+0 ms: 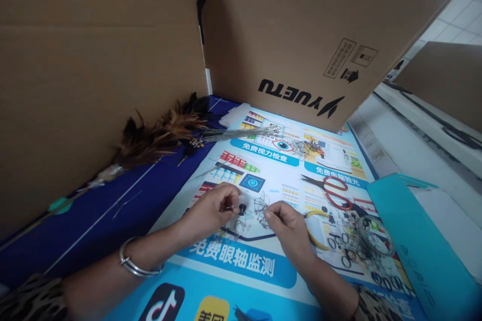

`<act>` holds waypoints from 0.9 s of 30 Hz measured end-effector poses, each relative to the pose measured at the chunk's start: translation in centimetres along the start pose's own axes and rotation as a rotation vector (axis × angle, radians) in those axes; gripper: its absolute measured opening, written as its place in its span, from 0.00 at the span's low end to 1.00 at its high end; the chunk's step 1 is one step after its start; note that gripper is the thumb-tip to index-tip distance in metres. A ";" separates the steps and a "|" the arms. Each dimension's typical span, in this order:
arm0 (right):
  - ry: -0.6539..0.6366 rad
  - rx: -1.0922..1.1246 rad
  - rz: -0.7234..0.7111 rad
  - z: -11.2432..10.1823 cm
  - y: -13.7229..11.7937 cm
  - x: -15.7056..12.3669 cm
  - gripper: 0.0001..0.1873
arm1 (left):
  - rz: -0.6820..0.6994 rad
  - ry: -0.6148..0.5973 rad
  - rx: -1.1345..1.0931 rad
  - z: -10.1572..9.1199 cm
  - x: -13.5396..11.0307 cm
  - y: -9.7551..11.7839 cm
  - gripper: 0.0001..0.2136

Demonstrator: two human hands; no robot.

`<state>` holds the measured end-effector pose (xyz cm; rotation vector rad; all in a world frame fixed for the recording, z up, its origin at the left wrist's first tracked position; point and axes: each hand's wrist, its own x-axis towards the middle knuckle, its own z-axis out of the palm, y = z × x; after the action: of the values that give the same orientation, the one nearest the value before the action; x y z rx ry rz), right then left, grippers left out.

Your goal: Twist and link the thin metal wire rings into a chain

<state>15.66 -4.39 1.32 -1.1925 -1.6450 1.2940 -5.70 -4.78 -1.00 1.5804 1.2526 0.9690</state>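
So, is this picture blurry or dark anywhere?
Head view: dim overall, with a darker shadow on the cardboard wall beside its fold; head view: wire bits between left hand and right hand look fuzzy.

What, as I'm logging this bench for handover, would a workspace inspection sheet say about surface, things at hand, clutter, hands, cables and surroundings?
Surface: printed poster over blue cloth.
Things at hand: thin wires between the hands; what each pinches is too small to tell.
Clutter: feathers, wire bundle, red-handled scissors, small rings.
Hands: left hand and right hand, fingertips pinched together.
Cables: none I can make out.
Surroundings: cardboard panels left and behind; turquoise folder right.
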 end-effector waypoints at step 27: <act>0.205 -0.093 0.032 2.9 -0.6 -0.2 0.10 | -0.120 0.425 -0.386 1.0 -0.5 -0.1 0.10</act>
<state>12.92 -5.48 1.24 -1.3648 -1.5561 1.0848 -4.92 -5.39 -1.44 1.0197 1.3237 1.4206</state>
